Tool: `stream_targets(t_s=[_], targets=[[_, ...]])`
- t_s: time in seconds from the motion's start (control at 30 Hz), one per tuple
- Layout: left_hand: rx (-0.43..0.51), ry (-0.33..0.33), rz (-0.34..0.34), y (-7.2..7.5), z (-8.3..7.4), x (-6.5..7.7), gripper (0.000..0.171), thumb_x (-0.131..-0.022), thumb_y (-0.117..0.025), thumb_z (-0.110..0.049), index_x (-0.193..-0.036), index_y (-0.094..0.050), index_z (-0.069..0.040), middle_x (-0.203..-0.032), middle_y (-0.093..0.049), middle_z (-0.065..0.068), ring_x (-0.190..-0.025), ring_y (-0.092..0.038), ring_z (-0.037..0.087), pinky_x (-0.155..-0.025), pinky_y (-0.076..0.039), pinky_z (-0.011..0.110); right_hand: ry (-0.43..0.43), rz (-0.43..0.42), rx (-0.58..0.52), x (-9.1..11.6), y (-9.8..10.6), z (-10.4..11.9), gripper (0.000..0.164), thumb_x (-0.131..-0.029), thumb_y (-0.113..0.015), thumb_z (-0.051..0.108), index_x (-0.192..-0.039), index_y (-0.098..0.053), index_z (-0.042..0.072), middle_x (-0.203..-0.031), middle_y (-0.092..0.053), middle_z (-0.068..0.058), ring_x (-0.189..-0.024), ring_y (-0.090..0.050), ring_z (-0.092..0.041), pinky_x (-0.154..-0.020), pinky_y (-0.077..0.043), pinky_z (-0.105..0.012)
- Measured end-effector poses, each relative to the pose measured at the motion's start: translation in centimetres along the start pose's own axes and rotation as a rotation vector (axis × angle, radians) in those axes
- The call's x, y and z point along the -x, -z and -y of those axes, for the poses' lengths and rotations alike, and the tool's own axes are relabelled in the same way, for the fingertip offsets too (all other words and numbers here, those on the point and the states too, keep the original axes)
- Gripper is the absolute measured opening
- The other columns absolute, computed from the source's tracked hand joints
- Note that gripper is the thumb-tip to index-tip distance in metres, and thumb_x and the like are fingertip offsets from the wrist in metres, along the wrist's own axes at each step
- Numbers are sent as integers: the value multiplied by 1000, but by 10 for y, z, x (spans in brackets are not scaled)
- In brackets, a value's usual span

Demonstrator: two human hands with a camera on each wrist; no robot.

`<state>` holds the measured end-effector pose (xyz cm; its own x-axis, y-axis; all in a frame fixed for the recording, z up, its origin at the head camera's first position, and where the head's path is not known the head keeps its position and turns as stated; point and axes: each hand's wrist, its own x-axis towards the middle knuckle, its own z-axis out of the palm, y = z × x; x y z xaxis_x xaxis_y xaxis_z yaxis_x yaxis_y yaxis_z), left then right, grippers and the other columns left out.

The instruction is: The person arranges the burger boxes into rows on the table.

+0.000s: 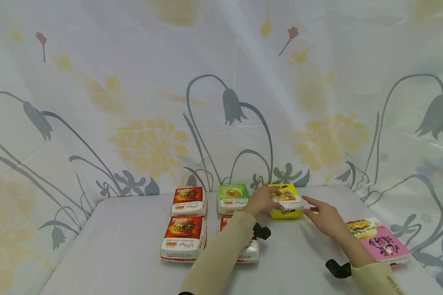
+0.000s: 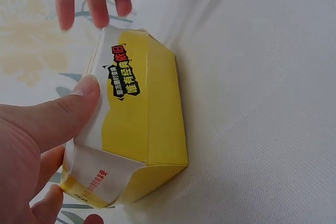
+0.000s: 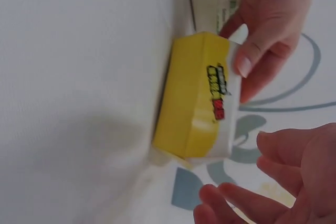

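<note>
A yellow-and-white burger box (image 1: pixel 290 198) sits near the back of the table, right of centre. My left hand (image 1: pixel 260 200) grips its left end; in the left wrist view the thumb (image 2: pixel 65 113) lies over the upper face, with other fingers round the end. My right hand (image 1: pixel 324 218) is by the opposite end, fingers spread and loosely bent, holding nothing. The right wrist view has a gap between those fingers (image 3: pixel 244 200) and the yellow box (image 3: pixel 184 93). Just left of my left hand stands a green-and-white burger box (image 1: pixel 232 196).
Two red-and-white burger boxes (image 1: pixel 183 237) stand one before the other at left. Another red burger box (image 1: pixel 252 250) is partly hidden behind my left sleeve. On the right, a pink burger box (image 1: pixel 385 242) lies partly behind my right forearm. Flower-printed cloth (image 1: pixel 221 139) hangs behind the table.
</note>
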<state>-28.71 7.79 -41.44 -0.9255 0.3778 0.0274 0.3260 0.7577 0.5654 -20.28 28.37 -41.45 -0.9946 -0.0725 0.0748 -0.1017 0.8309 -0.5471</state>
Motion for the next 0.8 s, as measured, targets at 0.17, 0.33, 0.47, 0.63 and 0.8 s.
stream_targets(t_s=[0.17, 0.33, 0.47, 0.63, 0.8], targets=[[15, 16, 8, -1, 1, 0, 43, -78, -86, -37, -119, -72, -34, -149, -49, -4, -141, -38, 19, -110, -37, 36, 17, -52, 38, 11, 18, -6, 55, -100, -59, 26, -146, -46, 2, -127, -58, -35, -114, -55, -53, -83, -51, -61], [18, 15, 10, -1, 1, 0, 44, -79, -85, -36, -121, -71, -34, -151, -47, -3, -142, -37, 19, -111, -36, 37, 5, -85, 90, 24, 36, -16, 57, -101, -58, 31, -146, -45, 1, -123, -59, -36, -112, -55, -56, -82, -50, -63], [20, 19, 9, 0, 2, 0, 44, -80, -85, -36, -122, -71, -33, -151, -46, -3, -143, -36, 19, -112, -35, 37, -3, -114, 65, 35, 50, -31, 59, -103, -55, 35, -148, -42, -1, -126, -55, -39, -89, -68, -44, -60, -55, -43], [19, 11, 13, -1, 2, 0, 45, -81, -84, -35, -123, -71, -31, -151, -47, -4, -143, -35, 18, -113, -34, 36, -62, -136, 79, 47, 72, -56, 60, -104, -50, 38, -147, -41, -4, -128, -51, -42, -85, -66, -45, -59, -50, -46], [20, 8, 12, -4, 4, -2, 44, -80, -85, -36, -122, -71, -32, -148, -49, -9, -144, -34, 16, -113, -34, 36, -96, -159, 140, 54, 89, -80, 58, -102, -55, 35, -141, -45, -8, -125, -50, -44, -108, -46, -66, -76, -41, -71]])
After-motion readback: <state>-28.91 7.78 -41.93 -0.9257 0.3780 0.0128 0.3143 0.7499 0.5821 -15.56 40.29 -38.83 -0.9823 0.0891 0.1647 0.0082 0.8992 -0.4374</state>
